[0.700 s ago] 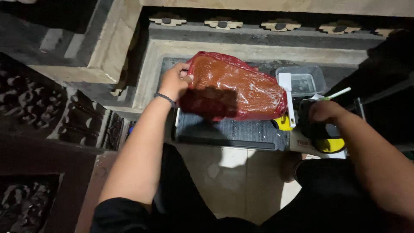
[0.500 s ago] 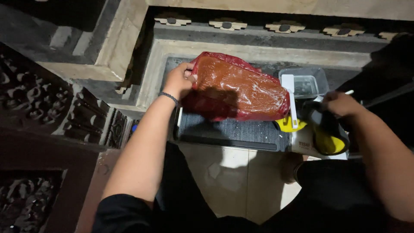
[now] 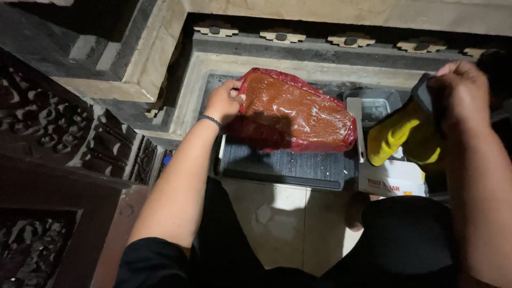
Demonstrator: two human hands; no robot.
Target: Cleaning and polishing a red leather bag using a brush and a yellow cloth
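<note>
A bulky parcel (image 3: 296,112) wrapped in glossy, crinkled clear film over reddish-brown contents, with red plastic showing along its rim, lies on a dark ribbed mat (image 3: 288,165) whose fine grooves run along its length. The parcel is roughly oblong with rounded corners; its long axis runs from the mat's far left corner toward the near right, so one end points up-left at the stone ledge and the other down-right, where it stops just short of the mat's right edge. The left hand (image 3: 224,101) reaches forward on a straight, bare forearm with a thin dark band at the wrist, and its fingers are curled tight over the parcel's far left end, pinching the film. The right hand (image 3: 461,93) is raised at the right, well apart from the parcel, knuckles up, closed around the dark grip of a tool (image 3: 405,136) with a smooth yellow body that slopes down to the left. Just beyond the mat's right edge sit a clear plastic tub (image 3: 376,106) and a white carton (image 3: 392,178). Pale, rough stone mouldings frame the recess, and pale tiles show below.
</note>
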